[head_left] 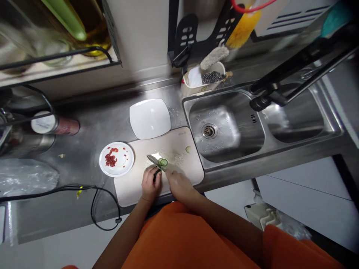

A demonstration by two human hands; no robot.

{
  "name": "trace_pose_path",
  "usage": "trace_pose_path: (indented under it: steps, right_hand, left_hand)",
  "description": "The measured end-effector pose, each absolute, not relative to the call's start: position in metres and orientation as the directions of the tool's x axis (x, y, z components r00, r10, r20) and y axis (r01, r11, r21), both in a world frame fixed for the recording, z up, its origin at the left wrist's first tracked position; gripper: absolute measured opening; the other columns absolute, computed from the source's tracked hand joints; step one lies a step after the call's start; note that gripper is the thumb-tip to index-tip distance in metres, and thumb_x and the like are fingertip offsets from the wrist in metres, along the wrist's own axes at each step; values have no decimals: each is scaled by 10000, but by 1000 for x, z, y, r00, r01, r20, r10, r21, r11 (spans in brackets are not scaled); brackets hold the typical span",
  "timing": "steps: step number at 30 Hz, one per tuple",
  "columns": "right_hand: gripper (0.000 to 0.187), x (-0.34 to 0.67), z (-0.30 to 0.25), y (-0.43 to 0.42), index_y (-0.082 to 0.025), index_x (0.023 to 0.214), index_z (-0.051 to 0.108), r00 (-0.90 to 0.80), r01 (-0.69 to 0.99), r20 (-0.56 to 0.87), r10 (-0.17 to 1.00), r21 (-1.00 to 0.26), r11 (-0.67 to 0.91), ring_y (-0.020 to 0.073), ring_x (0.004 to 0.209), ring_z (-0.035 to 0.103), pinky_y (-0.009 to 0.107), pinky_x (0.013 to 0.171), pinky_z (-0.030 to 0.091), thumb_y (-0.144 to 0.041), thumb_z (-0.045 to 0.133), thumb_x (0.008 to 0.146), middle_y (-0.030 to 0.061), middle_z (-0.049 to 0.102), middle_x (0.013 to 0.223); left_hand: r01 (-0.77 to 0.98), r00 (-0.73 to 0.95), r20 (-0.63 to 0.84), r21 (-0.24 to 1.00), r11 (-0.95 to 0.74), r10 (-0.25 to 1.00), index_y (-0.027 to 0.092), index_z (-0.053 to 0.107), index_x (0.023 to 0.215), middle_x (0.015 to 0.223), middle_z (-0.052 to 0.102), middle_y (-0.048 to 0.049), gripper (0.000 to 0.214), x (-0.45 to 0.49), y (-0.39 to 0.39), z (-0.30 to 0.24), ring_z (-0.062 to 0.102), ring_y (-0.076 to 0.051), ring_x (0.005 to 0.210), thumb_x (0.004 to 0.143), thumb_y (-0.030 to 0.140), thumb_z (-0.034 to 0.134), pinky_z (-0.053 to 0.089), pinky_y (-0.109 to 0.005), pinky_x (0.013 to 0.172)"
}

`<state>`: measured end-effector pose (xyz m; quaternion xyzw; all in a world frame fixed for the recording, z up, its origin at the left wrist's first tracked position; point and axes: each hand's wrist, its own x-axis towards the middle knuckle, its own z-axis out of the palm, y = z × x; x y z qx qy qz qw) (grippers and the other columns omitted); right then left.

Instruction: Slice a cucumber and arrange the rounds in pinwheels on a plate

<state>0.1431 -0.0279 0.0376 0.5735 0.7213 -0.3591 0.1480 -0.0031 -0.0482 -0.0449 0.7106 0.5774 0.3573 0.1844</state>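
Note:
My left hand (150, 182) is closed on a dark green cucumber (157, 173), pressing it to the pale cutting board (129, 189). In my right hand (179, 183) is a kitchen knife (153, 160), its blade angled across the cucumber's cut end. Just past the blade lie thin cucumber slices (163, 162), partly overlapping. A paler cucumber end piece (188, 149) rests apart near the board's right edge. Wet specks and droplets cover the board's middle. My fingers hide most of the cucumber and the knife's handle.
A white plate with chopped red pieces (111, 160) stands at the board's left, and a white square dish (150, 118) behind it. The sink (224, 127) borders the board's right. A black cable (94, 203) loops over the counter's front edge. A red-pink canister (66, 126) stands left.

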Motion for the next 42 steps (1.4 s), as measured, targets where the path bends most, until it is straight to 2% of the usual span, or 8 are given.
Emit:
trace_pose_path:
  steps: [6, 11, 19, 28, 42]
  right_hand:
    - [376, 157, 41, -29, -147, 1185, 504, -276, 941, -628, 728, -332, 71, 203, 853, 603, 283, 721, 433, -63, 298, 882, 97, 628, 894]
    - [400, 166, 51, -37, -157, 1241, 469, -251, 955, -654, 714, -287, 73, 207, 868, 605, 273, 707, 429, -77, 306, 885, 107, 626, 923]
    - [405, 170, 76, -45, -147, 1285, 399, -276, 956, -727, 629, -276, 101, 219, 874, 619, 282, 681, 451, -98, 308, 893, 131, 621, 980]
    - [317, 168, 90, -44, -165, 1182, 449, -257, 964, -750, 609, -242, 109, 221, 860, 634, 269, 664, 464, -114, 382, 877, 116, 627, 937]
    - [285, 167, 89, -44, -168, 1158, 437, -247, 967, -757, 605, -235, 101, 220, 858, 639, 261, 660, 463, -134, 432, 876, 108, 621, 924]
  left_hand:
    - [686, 74, 302, 676, -268, 950, 161, 578, 1047, 999, 623, -104, 211, -3, -48, -44, 571, -190, 1007, 844, 174, 525, 482, -383, 906]
    - [684, 64, 302, 680, -262, 951, 159, 577, 1062, 1018, 613, -109, 224, -5, -49, -46, 560, -191, 1016, 849, 194, 515, 477, -383, 905]
    - [705, 70, 287, 663, -251, 955, 156, 581, 1034, 1002, 624, -106, 199, -6, -50, -48, 565, -194, 1002, 863, 198, 488, 474, -396, 905]
    - [719, 75, 306, 643, -264, 949, 151, 575, 1022, 991, 623, -113, 191, -6, -51, -48, 572, -201, 1008, 858, 199, 489, 477, -397, 890]
    - [721, 69, 301, 644, -256, 951, 150, 569, 1029, 1012, 611, -117, 194, -6, -52, -49, 557, -201, 1023, 859, 184, 481, 467, -391, 900]
